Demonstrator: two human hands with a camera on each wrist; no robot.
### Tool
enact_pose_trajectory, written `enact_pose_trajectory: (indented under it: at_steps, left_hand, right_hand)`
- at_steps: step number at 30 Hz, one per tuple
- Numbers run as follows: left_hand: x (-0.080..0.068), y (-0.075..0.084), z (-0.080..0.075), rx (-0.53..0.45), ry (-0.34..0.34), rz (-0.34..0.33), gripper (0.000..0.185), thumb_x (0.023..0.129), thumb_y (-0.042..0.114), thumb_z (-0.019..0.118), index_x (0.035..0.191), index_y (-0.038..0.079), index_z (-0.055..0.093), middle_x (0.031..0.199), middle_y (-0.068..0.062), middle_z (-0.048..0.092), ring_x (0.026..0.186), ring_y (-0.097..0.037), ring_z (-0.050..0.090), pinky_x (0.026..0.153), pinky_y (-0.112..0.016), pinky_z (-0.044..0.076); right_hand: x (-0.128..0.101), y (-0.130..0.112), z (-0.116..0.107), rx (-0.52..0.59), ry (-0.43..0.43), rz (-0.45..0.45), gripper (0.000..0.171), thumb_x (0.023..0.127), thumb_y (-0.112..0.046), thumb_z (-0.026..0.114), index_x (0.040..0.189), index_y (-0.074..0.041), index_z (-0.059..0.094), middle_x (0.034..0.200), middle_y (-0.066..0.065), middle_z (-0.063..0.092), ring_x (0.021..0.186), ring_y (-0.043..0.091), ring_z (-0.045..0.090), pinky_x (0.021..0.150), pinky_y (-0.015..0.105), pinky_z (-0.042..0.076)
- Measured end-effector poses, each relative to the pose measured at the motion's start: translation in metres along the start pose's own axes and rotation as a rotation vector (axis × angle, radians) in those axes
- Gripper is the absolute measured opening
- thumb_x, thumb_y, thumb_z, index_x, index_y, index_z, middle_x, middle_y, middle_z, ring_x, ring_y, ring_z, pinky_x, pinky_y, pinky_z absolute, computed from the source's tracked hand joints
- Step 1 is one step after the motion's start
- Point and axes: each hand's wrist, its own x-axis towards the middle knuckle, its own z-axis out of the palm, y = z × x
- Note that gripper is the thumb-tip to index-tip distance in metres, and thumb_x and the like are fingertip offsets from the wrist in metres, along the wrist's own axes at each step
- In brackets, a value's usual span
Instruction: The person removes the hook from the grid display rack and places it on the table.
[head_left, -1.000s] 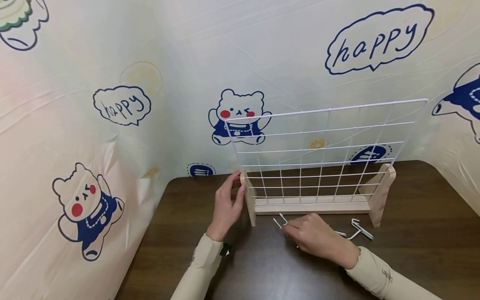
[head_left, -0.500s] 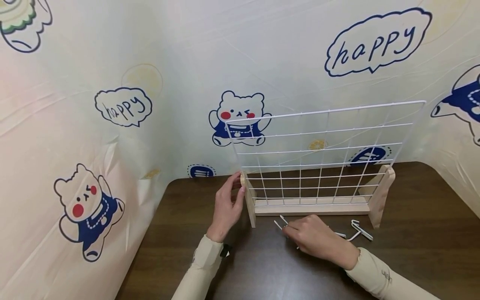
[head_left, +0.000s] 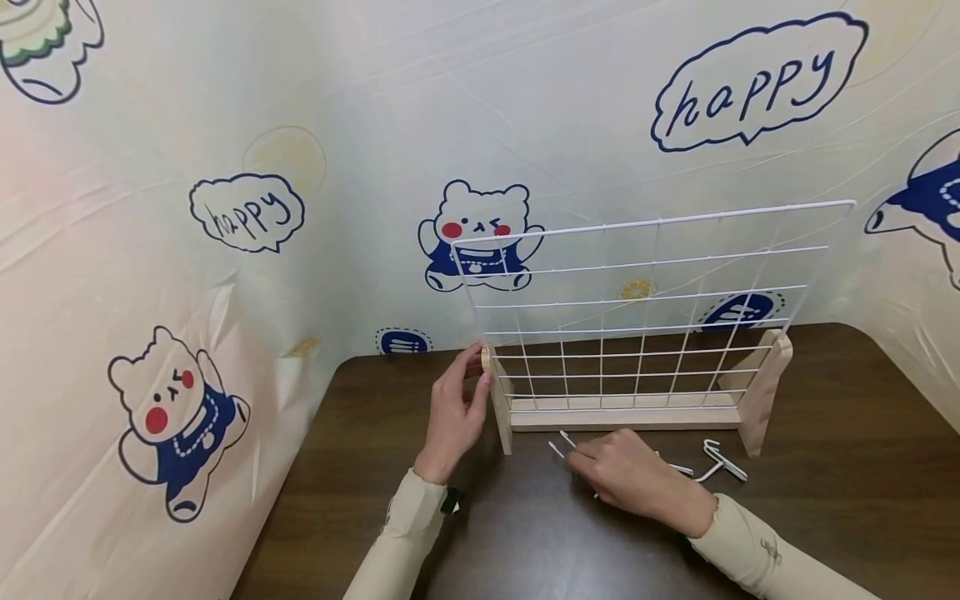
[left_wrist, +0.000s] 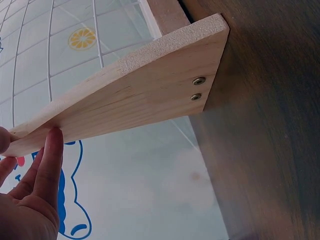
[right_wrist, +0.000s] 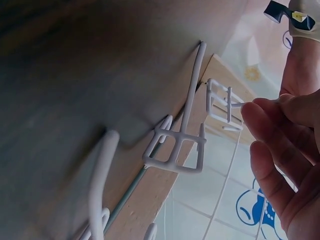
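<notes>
1. Almost nothing is changed compared with one second ago: the left hand (head_left: pixel 453 400) is still kept on the top of the left wooden foot (head_left: pixel 498 398) of the rack, thumb and fingers closed around its upper end.
2. The grid (head_left: pixel 637 308) is held upright in the wooden base (head_left: pixel 622 414) on the table (head_left: pixel 360 467), and its position is the same as before.
3. The right hand (head_left: pixel 626 475) remains low on the table in front of the base. In the right wrist view, a small white hook (right_wrist: pixel 222 107) is pinched between its fingertips (right_wrist: pixel 260 115).
4. More hooks (head_left: pixel 723 460) are lying just beside this hand, untouched.
5. It is judged that the hook is only just gripped and not yet lifted toward the grid.
</notes>
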Motion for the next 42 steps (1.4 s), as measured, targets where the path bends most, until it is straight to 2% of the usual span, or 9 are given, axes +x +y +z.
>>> enact_pose_trajectory:
  at_steps: [7,23,29,35,42]
  left_hand:
    - [-0.0003,0.0008,0.0001,0.001,-0.003,-0.008,0.042,0.107,0.021,0.059,0.147,0.01,0.054,0.13,-0.011,0.07,0.111,-0.029,0.072,0.078,-0.045,0.067]
    - [-0.0014,0.0016,-0.0019,0.015,0.002,-0.003,0.043,0.106,0.021,0.06,0.149,0.015,0.054,0.132,-0.01,0.07,0.111,-0.027,0.073,0.077,-0.04,0.067]
    - [0.0001,0.0007,-0.0017,0.02,-0.002,-0.007,0.043,0.107,0.022,0.06,0.148,0.015,0.054,0.131,-0.009,0.07,0.111,-0.026,0.073,0.077,-0.032,0.066]
    - [0.0015,-0.0003,-0.002,0.022,0.001,-0.007,0.043,0.107,0.021,0.059,0.148,0.011,0.054,0.132,-0.01,0.07,0.112,-0.028,0.073,0.077,-0.035,0.067]
    - [-0.0002,0.0023,-0.0019,0.024,-0.003,-0.01,0.044,0.106,0.02,0.061,0.149,0.015,0.053,0.132,-0.01,0.07,0.112,-0.027,0.072,0.077,-0.033,0.066]
  right_hand:
    - [-0.001,0.0004,0.0014,-0.021,-0.019,-0.004,0.033,0.063,-0.003,0.082,0.082,-0.017,0.059,0.068,-0.011,0.062,0.057,0.007,0.061,0.043,0.027,0.04]
    - [-0.0008,-0.0004,0.0022,-0.042,-0.005,-0.002,0.031,0.064,-0.003,0.081,0.08,-0.018,0.059,0.066,-0.012,0.061,0.055,0.007,0.06,0.042,0.027,0.039]
    - [-0.0001,0.0011,0.001,-0.056,-0.053,-0.005,0.032,0.062,-0.004,0.081,0.082,-0.017,0.06,0.068,-0.01,0.064,0.057,0.008,0.061,0.043,0.029,0.042]
    - [0.001,0.0017,0.0003,-0.08,-0.116,0.003,0.032,0.062,-0.005,0.083,0.084,-0.016,0.062,0.071,-0.009,0.067,0.059,0.01,0.063,0.044,0.031,0.045]
    - [0.0007,-0.0011,0.0023,-0.09,-0.124,-0.002,0.032,0.062,-0.007,0.085,0.081,-0.016,0.061,0.069,-0.009,0.065,0.057,0.01,0.062,0.044,0.031,0.044]
